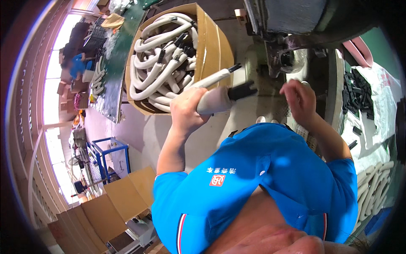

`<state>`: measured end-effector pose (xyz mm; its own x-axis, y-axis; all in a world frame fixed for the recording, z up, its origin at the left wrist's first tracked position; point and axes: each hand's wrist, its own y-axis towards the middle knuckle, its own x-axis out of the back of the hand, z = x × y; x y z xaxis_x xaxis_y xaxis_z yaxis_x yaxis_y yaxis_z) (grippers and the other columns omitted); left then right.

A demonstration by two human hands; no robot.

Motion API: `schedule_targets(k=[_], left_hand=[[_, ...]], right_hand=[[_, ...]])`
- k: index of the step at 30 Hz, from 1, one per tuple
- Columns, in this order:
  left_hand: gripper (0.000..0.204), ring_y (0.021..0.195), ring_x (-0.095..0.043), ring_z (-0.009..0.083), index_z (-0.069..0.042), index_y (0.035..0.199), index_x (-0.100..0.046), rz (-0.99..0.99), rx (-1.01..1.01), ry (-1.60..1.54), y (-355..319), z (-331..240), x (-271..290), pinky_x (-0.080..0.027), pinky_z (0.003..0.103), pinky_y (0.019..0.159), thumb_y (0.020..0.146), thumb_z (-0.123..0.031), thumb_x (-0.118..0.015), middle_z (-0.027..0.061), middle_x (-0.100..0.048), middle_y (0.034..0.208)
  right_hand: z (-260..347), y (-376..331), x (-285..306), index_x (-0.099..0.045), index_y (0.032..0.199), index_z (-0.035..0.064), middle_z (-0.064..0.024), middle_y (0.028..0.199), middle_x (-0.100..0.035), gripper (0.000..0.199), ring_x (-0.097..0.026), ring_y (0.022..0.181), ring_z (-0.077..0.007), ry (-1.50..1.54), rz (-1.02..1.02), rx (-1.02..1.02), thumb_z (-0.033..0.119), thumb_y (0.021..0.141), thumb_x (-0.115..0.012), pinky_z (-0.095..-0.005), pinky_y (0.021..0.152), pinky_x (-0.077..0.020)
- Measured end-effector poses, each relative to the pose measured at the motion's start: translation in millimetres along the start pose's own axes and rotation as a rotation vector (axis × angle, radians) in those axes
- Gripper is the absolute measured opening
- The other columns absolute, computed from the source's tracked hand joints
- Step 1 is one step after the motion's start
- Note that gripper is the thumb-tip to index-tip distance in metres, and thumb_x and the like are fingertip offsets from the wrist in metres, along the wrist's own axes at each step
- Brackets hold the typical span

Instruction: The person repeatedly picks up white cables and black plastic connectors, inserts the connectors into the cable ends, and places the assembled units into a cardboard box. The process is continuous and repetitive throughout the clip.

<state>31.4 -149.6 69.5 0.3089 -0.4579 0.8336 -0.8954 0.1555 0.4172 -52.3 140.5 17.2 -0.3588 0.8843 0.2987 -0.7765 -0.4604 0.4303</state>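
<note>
My left hand (188, 108) is closed around a white foam-covered tube (212, 100), whose black forked end fitting (243, 91) points right. Just beyond it, a second white tube end (211, 78) with a black tip sticks out across the box wall; whether it belongs to the same bent tube, I cannot tell. To the right of the fork and apart from it, my right hand (300, 101) is raised in front of the machine. Its fingers are loosely bent, apart and slightly blurred, with nothing visible in them. An open cardboard box (213, 42) beyond my left hand is heaped with similar bent tubes (158, 78).
A dark metal machine (292, 40) stands ahead on the right. Black plastic parts (357, 94) lie on white sacking at right, with more pale tubes (374, 190) nearer me. On the left are a green table (122, 59), a blue frame cart (111, 146) and open cartons (105, 207).
</note>
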Motion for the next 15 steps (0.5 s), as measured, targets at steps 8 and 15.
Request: schedule_targets(k=[8, 15], left_hand=[[0.033, 0.068, -0.058, 0.0173, -0.003, 0.095, -0.058, -0.122, 0.322, -0.304, 2, -36, -15, -0.046, 0.031, 0.065, 0.065, -0.009, -0.072, 0.0079, -0.062, 0.079], [0.034, 0.071, -0.064, 0.0200, -0.001, 0.093, -0.058, -0.130, 0.468, -0.410, -5, -52, -14, -0.049, 0.029, 0.066, 0.062, -0.004, -0.073, 0.0119, -0.064, 0.078]], right_hand=[[34, 31, -49, -0.057, 0.110, 0.0008, -0.0120, 0.098, -0.058, 0.040, -0.060, 0.086, -0.0266, -0.105, -0.136, 0.708, 0.004, 0.072, -0.068, -0.0341, 0.070, -0.0515], [32, 23, -63, -0.050, 0.122, -0.0013, -0.0195, 0.118, -0.051, 0.054, -0.055, 0.105, -0.0325, -0.037, -0.080, 0.648, 0.003, 0.072, -0.070, -0.0394, 0.085, -0.0483]])
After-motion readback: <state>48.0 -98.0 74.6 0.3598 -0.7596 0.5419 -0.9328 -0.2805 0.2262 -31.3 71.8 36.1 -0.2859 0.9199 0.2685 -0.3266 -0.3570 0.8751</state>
